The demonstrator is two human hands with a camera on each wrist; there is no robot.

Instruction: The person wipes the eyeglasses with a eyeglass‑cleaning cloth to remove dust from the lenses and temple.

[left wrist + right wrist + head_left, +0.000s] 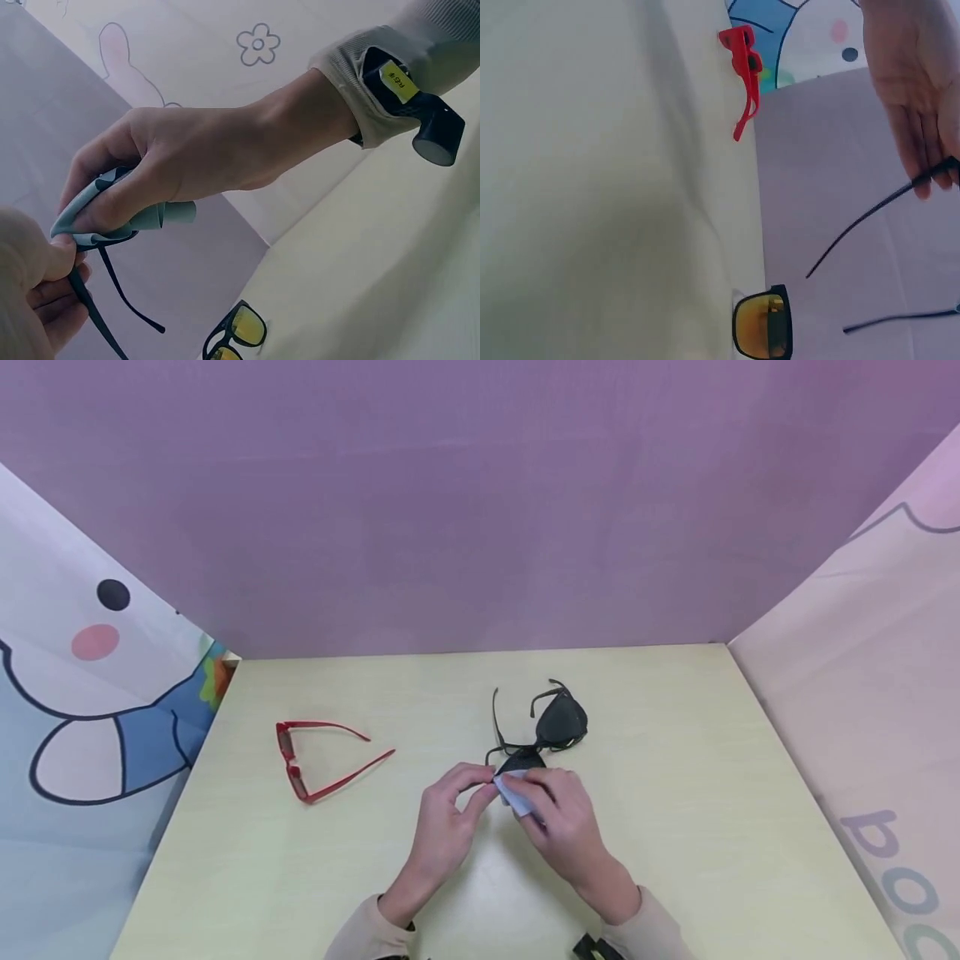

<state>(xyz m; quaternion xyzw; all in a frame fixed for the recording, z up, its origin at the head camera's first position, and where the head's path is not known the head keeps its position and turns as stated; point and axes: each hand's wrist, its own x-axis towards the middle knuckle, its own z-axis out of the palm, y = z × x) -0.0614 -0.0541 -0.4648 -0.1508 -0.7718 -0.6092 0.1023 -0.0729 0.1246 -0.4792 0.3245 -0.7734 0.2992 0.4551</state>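
My left hand (442, 827) pinches the frame of a pair of black sunglasses (523, 760) near a corner; its thin dark temples (129, 289) stick out away from me. My right hand (566, 822) holds a pale blue cleaning cloth (517, 793) between thumb and fingers. In the left wrist view, the right hand (161, 161) presses the folded cloth (161, 216) over a lens, which hides most of the frame. The right wrist view catches the left hand (919, 90) beside one temple (877, 214).
Just beyond my hands another dark pair of sunglasses (562, 724) lies on the table (697, 793); its lenses look yellow in the wrist views. Red-framed sunglasses (294, 768) with temples unfolded lie to the left. Fabric walls (480, 527) enclose the table's back and sides.
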